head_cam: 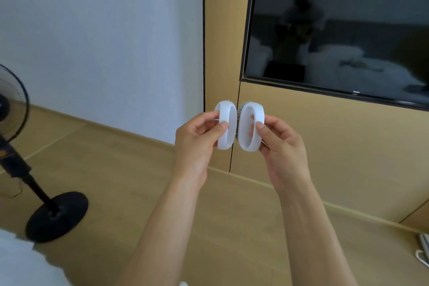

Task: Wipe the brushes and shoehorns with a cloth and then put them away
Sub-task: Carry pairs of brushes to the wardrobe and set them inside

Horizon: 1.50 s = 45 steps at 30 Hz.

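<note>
Right now you hold two white oval brushes up at chest height, one in each of your hands, in front of the wooden wall panel [301,137]. Your left hand [197,139] grips the left brush [224,127], thumb pressed on its front rim and fingers curled round its far edge. Your right hand [281,144] grips the right brush [251,131] the same way, thumb on the rim and fingers tucked through its loop handle. Both brushes stand upright, close side by side (grey bristles seem to show in the narrow gap between them, though the view is too blurred to say whether they touch). Above and to the right a dark television [343,30] is set into the panel. At the left a black standing fan [14,109] rests on the wooden floor [130,183]. A white cable or plug [423,253] lies at the lower right edge.
</note>
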{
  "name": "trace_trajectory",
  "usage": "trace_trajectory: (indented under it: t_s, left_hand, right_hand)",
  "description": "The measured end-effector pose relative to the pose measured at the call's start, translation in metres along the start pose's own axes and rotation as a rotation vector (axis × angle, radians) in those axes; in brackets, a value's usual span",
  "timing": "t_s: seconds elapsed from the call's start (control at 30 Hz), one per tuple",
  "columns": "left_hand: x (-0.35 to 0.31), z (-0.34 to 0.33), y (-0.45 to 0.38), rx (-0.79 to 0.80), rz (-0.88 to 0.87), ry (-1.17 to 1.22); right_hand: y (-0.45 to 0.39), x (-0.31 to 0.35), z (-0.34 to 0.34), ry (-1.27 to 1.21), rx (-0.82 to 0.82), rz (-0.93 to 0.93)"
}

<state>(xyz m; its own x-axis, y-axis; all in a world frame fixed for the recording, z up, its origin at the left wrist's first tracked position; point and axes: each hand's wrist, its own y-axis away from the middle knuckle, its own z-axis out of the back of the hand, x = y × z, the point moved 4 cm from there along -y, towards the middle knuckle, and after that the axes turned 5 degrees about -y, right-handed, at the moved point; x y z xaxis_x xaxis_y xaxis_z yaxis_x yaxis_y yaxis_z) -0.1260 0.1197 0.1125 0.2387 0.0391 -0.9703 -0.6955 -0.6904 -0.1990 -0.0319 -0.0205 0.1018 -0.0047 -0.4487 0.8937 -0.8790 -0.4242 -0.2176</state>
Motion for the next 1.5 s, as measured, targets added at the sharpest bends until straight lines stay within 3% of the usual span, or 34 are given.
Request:
trace_trajectory:
  t_s: [0.27,0.57,1.0,1.5]
  left_hand:
    - [0.001,0.037,-0.148,-0.029,-0.076,-0.02]
    - [0.027,0.136,-0.272,-0.15,-0.071,-0.076]
    - [0.071,0.276,-0.421,-0.47,-0.088,-0.133]
    - [0.086,0.354,-0.669,-0.736,-0.1,-0.135]
  right_hand:
    - [-0.14,-0.044,-0.075,0.024,0.046,0.031]
    - [-0.246,-0.131,-0.187,-0.012,0.205,-0.044]
    - [-0.397,-0.283,-0.346,-0.106,0.483,-0.256]
    - [-0.636,-0.384,-0.507,-0.165,0.719,-0.37]
